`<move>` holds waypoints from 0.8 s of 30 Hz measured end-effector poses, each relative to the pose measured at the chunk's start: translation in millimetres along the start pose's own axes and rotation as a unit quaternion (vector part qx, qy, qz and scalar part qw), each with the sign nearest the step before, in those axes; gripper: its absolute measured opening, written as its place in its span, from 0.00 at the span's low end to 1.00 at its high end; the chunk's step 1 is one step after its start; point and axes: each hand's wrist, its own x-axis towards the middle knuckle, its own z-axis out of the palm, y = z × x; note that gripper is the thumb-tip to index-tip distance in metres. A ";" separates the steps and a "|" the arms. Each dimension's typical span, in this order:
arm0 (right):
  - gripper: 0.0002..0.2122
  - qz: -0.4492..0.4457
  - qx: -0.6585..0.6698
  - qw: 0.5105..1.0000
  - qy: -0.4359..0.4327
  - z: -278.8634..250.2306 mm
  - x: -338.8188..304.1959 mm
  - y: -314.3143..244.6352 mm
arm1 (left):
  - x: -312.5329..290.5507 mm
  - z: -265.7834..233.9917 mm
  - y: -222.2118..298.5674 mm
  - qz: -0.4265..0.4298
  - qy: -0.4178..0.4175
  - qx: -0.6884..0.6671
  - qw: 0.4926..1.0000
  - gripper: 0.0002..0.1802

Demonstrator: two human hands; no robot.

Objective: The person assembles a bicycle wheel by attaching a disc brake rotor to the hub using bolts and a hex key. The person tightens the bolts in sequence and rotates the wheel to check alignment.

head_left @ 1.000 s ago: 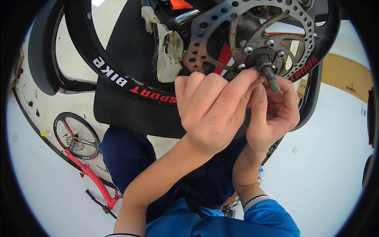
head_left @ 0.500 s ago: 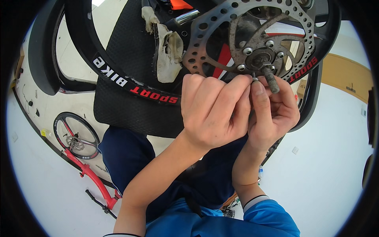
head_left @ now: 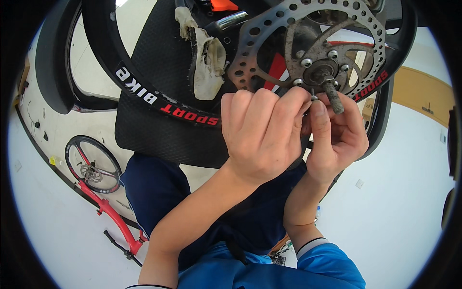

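Both my hands meet just below the hub of a bicycle wheel, in front of its drilled metal disc brake rotor point(head_left: 255, 31). A small silver bolt point(head_left: 314, 98) stands at the fingertips, with the thumb of my right hand point(head_left: 339, 139) against its head. My right fingers curl behind, beside the threaded axle point(head_left: 333, 98), closed on the bolt. My left hand point(head_left: 262, 132) has its thumb and forefinger pinched right next to the bolt; whatever lies between them is hidden. Several round-headed bolts ring the hub point(head_left: 321, 73). The black wheel rim point(head_left: 144, 96) curves round to the left.
Below the wheel lies a black textured surface point(head_left: 159, 139). A torn cream-coloured scrap point(head_left: 208, 65) hangs near a chrome tube point(head_left: 231, 20) and an orange piece point(head_left: 224, 5). On the left stands a red bicycle frame point(head_left: 113, 216) with a wheel point(head_left: 94, 164). A brown door point(head_left: 423, 89) is far right.
Both hands have shifted slightly to the right, still together at the small bolt. The rotor and hub appear slightly farther right too.
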 end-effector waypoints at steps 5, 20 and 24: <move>0.06 -0.020 -0.035 0.999 -0.011 -3.3 1.5 3.2 | 3.1 -10.7 5.1 -0.021 -0.061 -0.008 0.998 0.07; 0.07 0.017 -0.005 0.999 0.030 5.5 -2.1 -4.8 | 4.7 -9.0 8.0 -0.034 -0.053 -0.007 0.998 0.06; 0.06 0.025 0.018 0.999 0.038 8.7 -2.8 -7.6 | 3.7 -0.3 7.6 -0.034 -0.003 -0.005 0.999 0.08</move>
